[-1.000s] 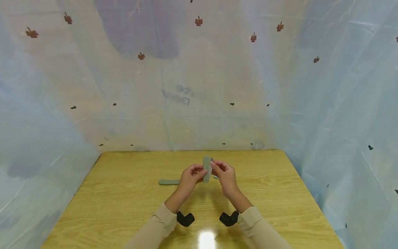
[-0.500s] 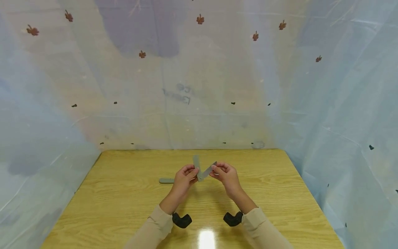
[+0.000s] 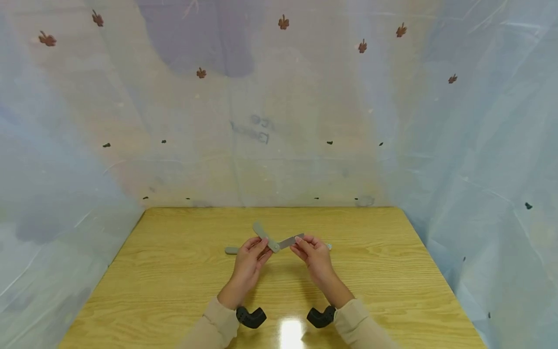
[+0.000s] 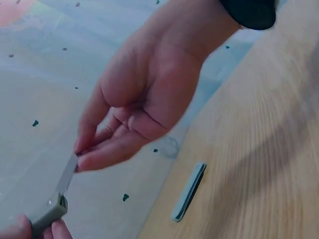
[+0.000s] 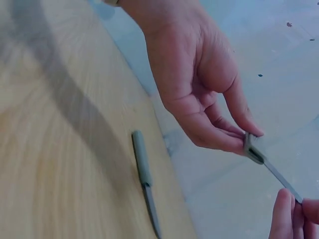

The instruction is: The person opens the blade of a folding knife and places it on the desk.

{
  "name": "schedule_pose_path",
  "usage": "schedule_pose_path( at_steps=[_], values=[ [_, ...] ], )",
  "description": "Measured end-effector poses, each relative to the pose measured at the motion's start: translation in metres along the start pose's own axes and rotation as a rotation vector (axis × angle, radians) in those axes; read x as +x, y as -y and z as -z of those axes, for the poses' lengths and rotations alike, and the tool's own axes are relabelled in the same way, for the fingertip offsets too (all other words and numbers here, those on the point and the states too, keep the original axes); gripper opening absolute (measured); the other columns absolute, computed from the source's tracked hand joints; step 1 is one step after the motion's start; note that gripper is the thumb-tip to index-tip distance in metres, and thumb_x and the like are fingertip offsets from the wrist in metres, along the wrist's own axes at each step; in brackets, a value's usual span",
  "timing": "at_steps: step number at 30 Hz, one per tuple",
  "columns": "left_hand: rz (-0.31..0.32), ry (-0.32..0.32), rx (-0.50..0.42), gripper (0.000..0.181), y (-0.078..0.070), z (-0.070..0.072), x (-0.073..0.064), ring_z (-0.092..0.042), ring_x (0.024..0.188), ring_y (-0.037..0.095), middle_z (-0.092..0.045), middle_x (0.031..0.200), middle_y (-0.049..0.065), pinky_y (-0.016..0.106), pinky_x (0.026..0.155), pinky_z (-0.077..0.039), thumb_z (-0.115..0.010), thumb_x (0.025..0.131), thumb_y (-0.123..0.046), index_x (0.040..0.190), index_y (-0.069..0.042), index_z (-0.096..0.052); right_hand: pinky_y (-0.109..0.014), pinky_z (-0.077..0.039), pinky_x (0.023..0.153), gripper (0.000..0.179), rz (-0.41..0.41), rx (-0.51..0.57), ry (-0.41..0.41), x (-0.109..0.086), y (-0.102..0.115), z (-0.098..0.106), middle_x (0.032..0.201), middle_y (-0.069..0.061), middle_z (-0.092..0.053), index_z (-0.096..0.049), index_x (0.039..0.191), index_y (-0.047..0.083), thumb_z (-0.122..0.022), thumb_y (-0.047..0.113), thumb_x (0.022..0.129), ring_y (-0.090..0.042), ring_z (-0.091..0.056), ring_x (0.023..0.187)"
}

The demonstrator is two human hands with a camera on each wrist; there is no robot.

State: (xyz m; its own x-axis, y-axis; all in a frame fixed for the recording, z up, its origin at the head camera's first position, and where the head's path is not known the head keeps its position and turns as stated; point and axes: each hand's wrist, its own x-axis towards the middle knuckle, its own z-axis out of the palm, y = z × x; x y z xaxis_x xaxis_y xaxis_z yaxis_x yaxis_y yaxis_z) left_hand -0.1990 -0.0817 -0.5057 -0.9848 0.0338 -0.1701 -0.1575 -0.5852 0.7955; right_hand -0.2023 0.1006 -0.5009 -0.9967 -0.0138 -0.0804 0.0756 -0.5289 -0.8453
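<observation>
My left hand (image 3: 247, 261) pinches the grey-green handle (image 3: 261, 232) of a folding knife above the table. The fingers and thumb of my right hand (image 3: 319, 261) pinch its metal blade (image 3: 287, 242). Between handle and blade there is a wide angle, and the pivot points down toward me. In the left wrist view, the blade (image 4: 69, 172) runs from the handle end (image 4: 50, 211) to the right hand's fingertips. Seen from the right wrist, the left thumb and fingers press the handle (image 5: 253, 149) from both sides.
On the wooden table (image 3: 174, 281), a knife (image 5: 142, 162) with a grey-green handle and its blade out lies behind the left hand. A grey-green slim piece (image 4: 188, 193) lies behind the right hand. Black curved parts (image 3: 251, 318) sit at both cuffs. Plastic sheeting (image 3: 279, 97) hangs behind.
The blade has swung out of the handle, from nearly folded to a wide angle. My left hand has moved left and tilted the handle; my right hand keeps its pinch on the blade.
</observation>
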Motion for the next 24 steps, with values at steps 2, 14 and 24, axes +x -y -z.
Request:
schedule_pose_path(
  at_steps=[2, 14, 24],
  values=[
    [-0.01, -0.031, -0.038, 0.032, 0.002, 0.004, -0.003, -0.06, 0.094, 0.021, -0.055, 0.103, 0.013, 0.035, 0.09, -0.048, -0.058, 0.092, -0.009, 0.116, 0.006, -0.044, -0.034, -0.052, 0.081, 0.008, -0.024, 0.027, -0.02, -0.002, -0.006, -0.002, 0.085, -0.013, -0.061, -0.05, 0.088, -0.001, -0.058, -0.003, 0.09, -0.019, -0.066, 0.078],
    [-0.08, -0.22, -0.285, 0.029, 0.015, 0.01, -0.024, -0.057, 0.097, 0.022, -0.045, 0.112, 0.018, 0.032, 0.094, -0.044, -0.054, 0.093, -0.002, 0.113, 0.002, -0.034, -0.03, -0.049, 0.085, 0.01, -0.137, 0.173, -0.029, -0.019, -0.031, -0.017, 0.083, -0.012, -0.062, -0.047, 0.084, -0.002, -0.049, -0.007, 0.093, -0.018, -0.067, 0.081],
    [-0.107, -0.327, -0.231, 0.025, 0.027, 0.015, -0.033, -0.054, 0.099, 0.022, -0.042, 0.112, 0.018, 0.035, 0.097, -0.041, -0.049, 0.097, -0.008, 0.112, 0.003, -0.033, -0.031, -0.051, 0.082, 0.006, -0.157, 0.172, -0.145, -0.019, -0.057, -0.018, 0.079, -0.011, -0.065, -0.053, 0.086, -0.003, -0.054, -0.004, 0.091, -0.019, -0.067, 0.078]
  ],
)
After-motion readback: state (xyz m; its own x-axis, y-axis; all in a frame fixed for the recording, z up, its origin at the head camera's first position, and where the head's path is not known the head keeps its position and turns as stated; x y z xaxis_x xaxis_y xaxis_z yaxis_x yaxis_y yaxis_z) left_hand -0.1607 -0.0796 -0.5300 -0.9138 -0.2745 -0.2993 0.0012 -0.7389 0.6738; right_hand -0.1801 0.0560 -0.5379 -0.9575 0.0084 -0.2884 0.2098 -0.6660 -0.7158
